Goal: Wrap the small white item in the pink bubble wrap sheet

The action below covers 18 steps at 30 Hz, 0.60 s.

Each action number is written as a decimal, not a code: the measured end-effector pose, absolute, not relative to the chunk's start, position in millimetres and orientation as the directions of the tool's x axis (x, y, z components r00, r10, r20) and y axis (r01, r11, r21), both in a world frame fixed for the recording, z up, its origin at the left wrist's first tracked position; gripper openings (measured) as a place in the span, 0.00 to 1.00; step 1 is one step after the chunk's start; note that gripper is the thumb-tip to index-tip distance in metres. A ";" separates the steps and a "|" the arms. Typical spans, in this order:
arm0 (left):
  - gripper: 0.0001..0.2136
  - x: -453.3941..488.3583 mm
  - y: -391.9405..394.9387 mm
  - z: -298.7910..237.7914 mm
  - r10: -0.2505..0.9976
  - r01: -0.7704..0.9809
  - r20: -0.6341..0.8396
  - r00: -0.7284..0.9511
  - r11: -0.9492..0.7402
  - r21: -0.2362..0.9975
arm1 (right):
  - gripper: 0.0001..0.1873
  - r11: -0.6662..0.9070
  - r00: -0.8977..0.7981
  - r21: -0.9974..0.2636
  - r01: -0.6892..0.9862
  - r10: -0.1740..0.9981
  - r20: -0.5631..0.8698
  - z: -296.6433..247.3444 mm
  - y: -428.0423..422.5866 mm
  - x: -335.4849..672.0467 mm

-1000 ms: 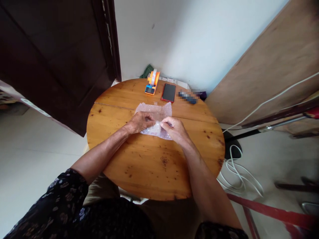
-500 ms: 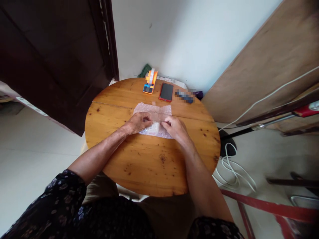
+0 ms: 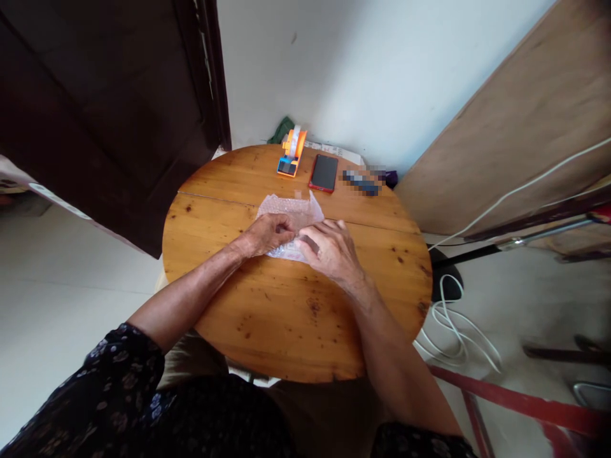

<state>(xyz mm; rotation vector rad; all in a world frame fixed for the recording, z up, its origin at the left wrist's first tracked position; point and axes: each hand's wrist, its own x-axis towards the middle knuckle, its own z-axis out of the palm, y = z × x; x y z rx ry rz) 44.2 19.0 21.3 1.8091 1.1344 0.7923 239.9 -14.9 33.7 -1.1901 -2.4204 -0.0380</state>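
A sheet of clear bubble wrap (image 3: 281, 205) lies on the round wooden table, folded around something pale that I cannot make out. My left hand (image 3: 270, 235) is closed on the wrap's left part, thumb and fingers pinched together. Over its right part, my right hand (image 3: 331, 251) is curled, with thumb and fingertips meeting at the wrap near the left fingertips. The wrap's right side is folded up behind my right fingers, and a corner sticks up. A small strip of clear tape (image 3: 298, 194) shows at its far edge. My fingers hide the middle.
On the table's far side stand an orange tape dispenser (image 3: 292, 152), a red-cased phone (image 3: 324, 173) and a blurred dark item (image 3: 361, 182). The wooden table (image 3: 277, 318) meets a white wall behind. White cable (image 3: 449, 318) lies coiled on the floor at right.
My right hand has shifted left and its fingers have spread over the wrap. The wrap's right side has been folded inward. My left hand has stayed nearly still.
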 end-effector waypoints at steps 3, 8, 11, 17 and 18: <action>0.04 43.9 17.9 22.5 0.916 0.367 0.076 0.394 -0.232 0.901 | 0.11 0.634 -0.522 -0.223 0.741 0.752 0.402 31.9 -12.6 242.9; 0.04 42.8 17.2 24.8 0.917 0.365 0.071 0.392 -0.226 0.903 | 0.09 0.691 -0.540 -0.199 0.695 0.684 0.490 29.9 -10.8 238.9; 0.05 43.5 17.5 24.4 0.921 0.364 0.059 0.385 -0.211 0.907 | 0.12 0.722 -0.582 -0.183 0.667 0.658 0.478 29.3 -8.9 238.1; 0.06 42.3 12.2 28.8 0.924 0.340 0.032 0.382 -0.173 0.924 | 0.08 0.742 -0.603 -0.231 0.629 0.653 0.458 28.8 -7.2 240.0; 0.07 40.0 11.0 31.1 0.927 0.337 0.029 0.373 -0.164 0.927 | 0.08 0.743 -0.605 -0.239 0.626 0.655 0.452 29.0 -7.5 240.1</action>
